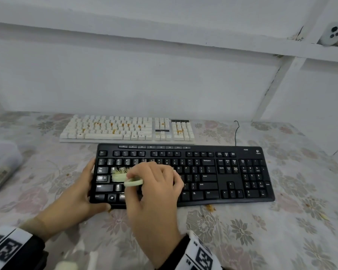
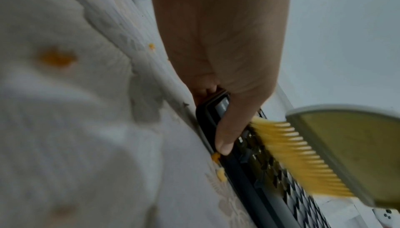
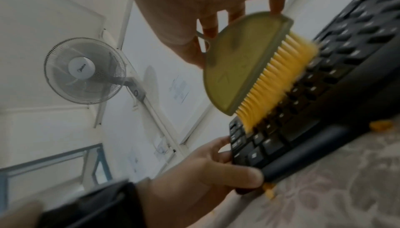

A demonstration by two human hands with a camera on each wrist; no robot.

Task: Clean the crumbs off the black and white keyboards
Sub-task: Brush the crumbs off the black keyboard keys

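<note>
The black keyboard (image 1: 203,174) lies near me on the flowered tablecloth. My left hand (image 1: 82,190) grips its left end, thumb on the front edge and fingers round the side (image 2: 225,125). My right hand (image 1: 154,184) holds a small green brush (image 1: 125,178) with yellow bristles (image 3: 279,81), which touch the keys at the keyboard's left part. Behind it lies the white keyboard (image 1: 125,129) with orange crumbs among its keys.
Orange crumbs (image 1: 210,207) lie on the cloth by the black keyboard's front edge and near its left corner (image 2: 218,166). A clear plastic box (image 1: 2,164) stands at the left. A white wall rises right behind the keyboards. A black cable (image 1: 236,131) runs at back.
</note>
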